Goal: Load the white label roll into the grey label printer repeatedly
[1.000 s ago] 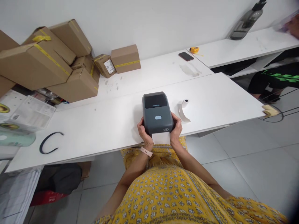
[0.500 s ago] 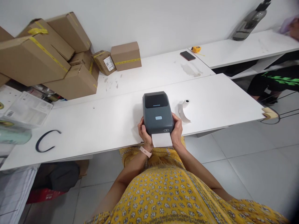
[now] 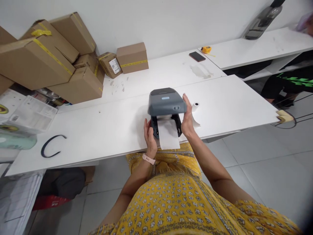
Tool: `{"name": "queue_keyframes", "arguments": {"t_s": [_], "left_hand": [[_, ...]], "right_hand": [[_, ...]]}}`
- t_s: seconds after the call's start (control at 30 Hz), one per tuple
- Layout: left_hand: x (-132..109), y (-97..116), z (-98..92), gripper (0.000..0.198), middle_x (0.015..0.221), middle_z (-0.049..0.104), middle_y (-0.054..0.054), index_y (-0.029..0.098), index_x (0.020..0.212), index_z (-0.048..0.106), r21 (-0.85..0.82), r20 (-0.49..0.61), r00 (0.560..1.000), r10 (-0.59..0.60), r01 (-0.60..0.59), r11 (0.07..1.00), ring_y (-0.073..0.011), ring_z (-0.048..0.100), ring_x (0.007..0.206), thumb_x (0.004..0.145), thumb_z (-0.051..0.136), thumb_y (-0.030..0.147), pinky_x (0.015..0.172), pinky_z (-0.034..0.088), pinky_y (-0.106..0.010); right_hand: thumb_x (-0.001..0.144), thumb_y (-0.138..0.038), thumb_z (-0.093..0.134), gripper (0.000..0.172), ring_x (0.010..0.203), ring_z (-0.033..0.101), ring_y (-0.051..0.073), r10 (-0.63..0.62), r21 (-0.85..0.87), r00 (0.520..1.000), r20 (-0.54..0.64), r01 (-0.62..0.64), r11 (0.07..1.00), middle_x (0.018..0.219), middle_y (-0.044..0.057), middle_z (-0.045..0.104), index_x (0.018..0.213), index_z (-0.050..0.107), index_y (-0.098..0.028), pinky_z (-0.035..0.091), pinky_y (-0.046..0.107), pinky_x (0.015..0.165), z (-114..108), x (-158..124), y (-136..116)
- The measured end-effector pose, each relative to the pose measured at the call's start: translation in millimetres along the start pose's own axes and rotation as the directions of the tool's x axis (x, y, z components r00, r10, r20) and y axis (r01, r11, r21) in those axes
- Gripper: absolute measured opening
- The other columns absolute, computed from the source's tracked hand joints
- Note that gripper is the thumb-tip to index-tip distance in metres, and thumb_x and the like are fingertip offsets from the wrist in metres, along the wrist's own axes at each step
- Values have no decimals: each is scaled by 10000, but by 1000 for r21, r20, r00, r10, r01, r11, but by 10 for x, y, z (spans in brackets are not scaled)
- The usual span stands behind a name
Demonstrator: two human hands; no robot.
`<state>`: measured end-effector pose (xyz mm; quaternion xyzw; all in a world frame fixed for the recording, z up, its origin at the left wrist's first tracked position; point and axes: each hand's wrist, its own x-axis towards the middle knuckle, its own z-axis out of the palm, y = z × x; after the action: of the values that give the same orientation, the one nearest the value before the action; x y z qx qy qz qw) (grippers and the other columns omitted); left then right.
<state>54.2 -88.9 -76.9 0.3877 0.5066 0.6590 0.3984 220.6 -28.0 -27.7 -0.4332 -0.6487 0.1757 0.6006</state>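
Observation:
A dark grey label printer (image 3: 167, 101) sits near the table's front edge, its lid raised and its black inside partly showing. A white paper strip (image 3: 168, 133) comes out of its front and reaches past the table edge. My right hand (image 3: 187, 119) holds the lid at its right corner, fingers pointing up along the side. At the left of the base, my left hand (image 3: 150, 138) rests with its fingers apart, touching or very near the casing. Just right of the printer lies a small paper roll (image 3: 195, 106), its loose tail partly behind my right hand.
Cardboard boxes (image 3: 51, 60) are stacked at the back left, above a dark headband (image 3: 45, 148). A phone (image 3: 197, 56) and a yellow tape measure (image 3: 206, 49) lie at the back right, near a dark bottle (image 3: 262, 23). Another person's leg (image 3: 276, 86) shows far right.
The printer's lid has swung up, opening the front and exposing the paper inside. My right hand has risen with the lid, while my left hand has loosened at the base.

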Motion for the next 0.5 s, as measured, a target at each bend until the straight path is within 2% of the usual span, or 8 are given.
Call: {"name": "queue_keyframes", "arguments": {"t_s": [0.1,0.23,0.4,0.5], "left_hand": [[12,-4,-40,664,1544,528,-111,273,1504,479,73,5,1000,-13,13,997,-248,507,1433,933,593,594,1207,405,-420],[25,-31,-48,679,1494,565,-145,253,1488,479,95,3,1000,6,-7,995,-258,550,1384,924,601,610,1174,437,-442],[50,-49,-64,658,1481,573,-150,245,1484,469,107,19,1000,24,-26,994,-252,556,1374,938,588,593,1155,450,-432],[55,-45,-65,655,1492,561,-157,233,1476,470,101,21,1000,13,-15,995,-255,546,1382,934,594,581,1155,449,-426]], "right_hand": [[975,-749,74,759,1550,338,290,-35,5,999,9,35,999,1613,44,430,1570,333,-354,263,573,1280,78,517,65],[953,-780,31,826,1517,393,295,-49,8,999,-5,49,999,1535,65,494,1550,355,-310,315,541,1253,239,1094,243],[934,-804,36,877,1526,385,299,-2,-43,1000,20,3,999,1506,95,501,1536,367,-259,309,538,1262,397,1528,416],[926,-823,80,887,1529,382,307,59,-41,996,73,-56,998,1507,114,511,1528,377,-243,313,520,1265,409,1712,452]]}}
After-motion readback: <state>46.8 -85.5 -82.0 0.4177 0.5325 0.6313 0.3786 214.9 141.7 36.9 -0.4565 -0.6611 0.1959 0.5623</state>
